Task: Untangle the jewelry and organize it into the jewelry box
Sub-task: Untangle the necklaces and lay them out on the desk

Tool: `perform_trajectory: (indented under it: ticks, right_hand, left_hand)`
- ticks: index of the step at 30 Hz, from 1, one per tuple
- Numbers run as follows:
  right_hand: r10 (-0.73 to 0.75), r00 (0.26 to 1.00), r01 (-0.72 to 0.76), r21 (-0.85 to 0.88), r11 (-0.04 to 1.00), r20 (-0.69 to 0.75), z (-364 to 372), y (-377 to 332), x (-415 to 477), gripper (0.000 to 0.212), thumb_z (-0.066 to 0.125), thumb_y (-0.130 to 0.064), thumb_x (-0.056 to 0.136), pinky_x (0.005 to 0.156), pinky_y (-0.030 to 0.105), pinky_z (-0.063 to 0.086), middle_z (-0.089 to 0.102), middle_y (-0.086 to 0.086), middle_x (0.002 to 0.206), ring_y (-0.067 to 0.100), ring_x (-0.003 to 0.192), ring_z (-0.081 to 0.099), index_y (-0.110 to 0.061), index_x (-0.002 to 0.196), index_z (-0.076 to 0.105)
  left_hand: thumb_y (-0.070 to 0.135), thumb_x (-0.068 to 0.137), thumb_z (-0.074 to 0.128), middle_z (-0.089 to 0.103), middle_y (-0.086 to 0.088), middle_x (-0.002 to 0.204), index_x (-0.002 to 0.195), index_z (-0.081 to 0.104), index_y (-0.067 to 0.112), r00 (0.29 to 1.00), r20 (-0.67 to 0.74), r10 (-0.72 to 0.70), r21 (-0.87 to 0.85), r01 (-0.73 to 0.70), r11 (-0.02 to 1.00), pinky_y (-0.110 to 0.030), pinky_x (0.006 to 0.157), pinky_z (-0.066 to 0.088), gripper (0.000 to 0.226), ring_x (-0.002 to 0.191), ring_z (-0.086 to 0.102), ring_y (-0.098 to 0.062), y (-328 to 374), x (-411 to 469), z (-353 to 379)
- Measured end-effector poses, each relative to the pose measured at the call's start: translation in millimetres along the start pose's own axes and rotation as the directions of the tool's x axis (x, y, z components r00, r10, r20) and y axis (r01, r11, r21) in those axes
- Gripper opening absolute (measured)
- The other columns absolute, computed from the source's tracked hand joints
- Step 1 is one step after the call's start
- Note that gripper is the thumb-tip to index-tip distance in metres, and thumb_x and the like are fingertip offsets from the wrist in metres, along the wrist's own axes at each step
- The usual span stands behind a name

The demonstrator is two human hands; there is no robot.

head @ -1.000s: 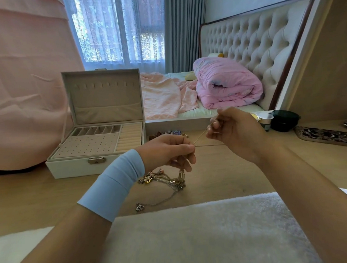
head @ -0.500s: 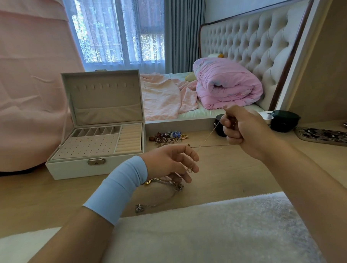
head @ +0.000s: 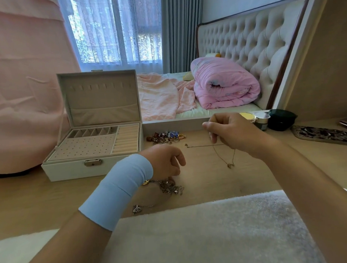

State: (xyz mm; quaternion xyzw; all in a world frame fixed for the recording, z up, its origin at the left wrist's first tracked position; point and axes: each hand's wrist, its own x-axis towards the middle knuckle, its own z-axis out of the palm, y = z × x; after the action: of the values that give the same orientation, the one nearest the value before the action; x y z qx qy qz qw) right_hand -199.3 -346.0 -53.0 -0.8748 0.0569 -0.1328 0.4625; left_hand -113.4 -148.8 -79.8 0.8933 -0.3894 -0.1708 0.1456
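Necklace [head: 221, 157] hung pinched by the right hand [head: 235, 135] while the left hand [head: 163, 161] curled over the tangle [head: 170, 187], grip unclear.

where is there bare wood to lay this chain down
Bare wood in front of the jewelry box, and right of the tangle, under the held chain. Crowded beyond the box's right corner, around the loose pile.

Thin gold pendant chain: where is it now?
Head view, right of centre: the thin gold pendant chain dangles from the right hand, just right of the colourful trinket pile.
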Motion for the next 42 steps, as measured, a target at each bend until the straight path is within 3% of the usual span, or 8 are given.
perform_trajectory:
  ticks: [2, 5, 8, 16, 25, 31, 37, 42]
  right_hand:
    - [0.001, 0.997, -0.007, 0.090, 0.996, 0.075, -1.9, -5.6, -1.6, 0.031, 0.060, -0.030, 0.100, 0.041, 0.019, 0.029, 0.053, -0.001, 0.059, 0.008, 0.044, 0.035, -0.017, 0.072, 0.054]
    - [0.011, 0.975, -0.061, 0.219, 0.974, 0.222, -3.3, -10.1, -4.1, 0.025, 0.053, -0.025, 0.103, 0.045, 0.026, 0.021, 0.044, -0.001, 0.061, 0.012, 0.048, 0.030, -0.016, 0.080, 0.057]
    - [-0.001, 0.968, -0.099, 0.387, 0.917, 0.250, -3.0, -10.4, -4.0, 0.020, 0.047, -0.020, 0.105, 0.048, 0.029, 0.017, 0.043, 0.002, 0.064, 0.015, 0.048, 0.029, -0.012, 0.090, 0.056]
    - [0.148, 0.989, -0.128, 0.540, 0.832, 0.006, -12.9, -1.6, 5.1, 0.019, 0.045, -0.018, 0.104, 0.047, 0.026, 0.023, 0.029, 0.001, 0.061, 0.014, 0.047, 0.030, -0.013, 0.088, 0.053]
    - [0.437, 0.899, -0.406, 0.398, 0.823, 0.014, -12.9, 44.8, 10.2, 0.015, 0.051, -0.022, 0.102, 0.048, 0.027, 0.028, 0.028, -0.004, 0.054, 0.014, 0.048, 0.031, -0.013, 0.093, 0.059]
    - [0.344, 0.928, -0.373, 0.315, 0.873, 0.145, -3.9, 44.5, 8.0, 0.017, 0.049, -0.023, 0.105, 0.049, 0.028, 0.036, 0.046, 0.001, 0.066, 0.014, 0.053, 0.041, -0.012, 0.098, 0.059]
    - [0.407, 0.836, -0.463, 0.074, 0.883, 0.368, 7.5, 37.9, 5.6, 0.020, 0.048, -0.020, 0.103, 0.077, 0.039, 0.052, 0.066, 0.013, 0.091, 0.026, 0.081, 0.062, -0.007, 0.097, 0.062]
    - [0.316, 0.898, -0.222, -0.305, 0.926, 0.305, 6.6, 16.9, 3.1, 0.014, 0.057, -0.019, 0.099, 0.080, 0.024, 0.047, 0.067, -0.004, 0.109, 0.012, 0.099, 0.063, -0.021, 0.109, 0.068]
  left_hand:
    - [0.026, 0.094, 0.061, 0.065, 0.014, 0.112, 0.124, 0.058, 0.031, 0.991, -0.131, 0.030, 0.062, -0.022, 0.998, -0.025, 0.087, 0.049, 0.031, 0.101, 0.061, -0.008, 6.4, -0.8, -1.4]
    - [0.027, 0.090, 0.067, 0.066, 0.011, 0.118, 0.133, 0.053, 0.026, 0.933, -0.341, 0.111, -0.393, -0.249, 0.885, -0.031, 0.101, 0.047, 0.045, 0.109, 0.061, -0.005, 12.1, 3.4, 1.1]
    - [0.023, 0.088, 0.070, 0.073, 0.003, 0.112, 0.130, 0.054, 0.023, 0.956, -0.240, 0.171, -0.732, -0.294, 0.615, -0.033, 0.102, 0.047, 0.044, 0.108, 0.066, -0.011, 13.0, 9.0, 9.8]
    - [0.013, 0.096, 0.058, 0.071, -0.004, 0.082, 0.094, 0.069, 0.008, 0.988, -0.063, 0.143, -0.735, -0.143, 0.663, -0.030, 0.093, 0.052, 0.013, 0.086, 0.065, -0.019, -6.4, 11.2, 25.8]
    - [0.021, 0.078, 0.058, 0.072, -0.006, 0.098, 0.065, 0.062, 0.018, 0.992, -0.094, 0.080, -0.991, -0.101, 0.087, -0.045, 0.112, 0.027, 0.014, 0.107, 0.063, -0.026, -15.0, 10.9, 11.2]
    - [0.017, 0.085, 0.052, 0.071, -0.007, 0.092, 0.080, 0.064, 0.015, 0.980, -0.176, 0.095, -0.965, -0.153, -0.215, -0.049, 0.103, 0.043, 0.013, 0.094, 0.069, -0.030, -8.8, 10.4, 4.6]
    - [0.023, 0.088, 0.051, 0.072, -0.007, 0.087, 0.096, 0.059, 0.015, 0.977, -0.163, 0.136, -0.986, -0.157, -0.053, -0.044, 0.081, 0.057, 0.014, 0.074, 0.072, -0.029, 0.9, 4.2, -5.6]
    - [0.022, 0.092, 0.048, 0.073, -0.011, 0.094, 0.100, 0.060, 0.014, 0.976, -0.082, 0.204, -0.990, -0.103, 0.093, -0.043, 0.079, 0.057, 0.016, 0.075, 0.072, -0.030, 9.8, -1.5, -10.5]
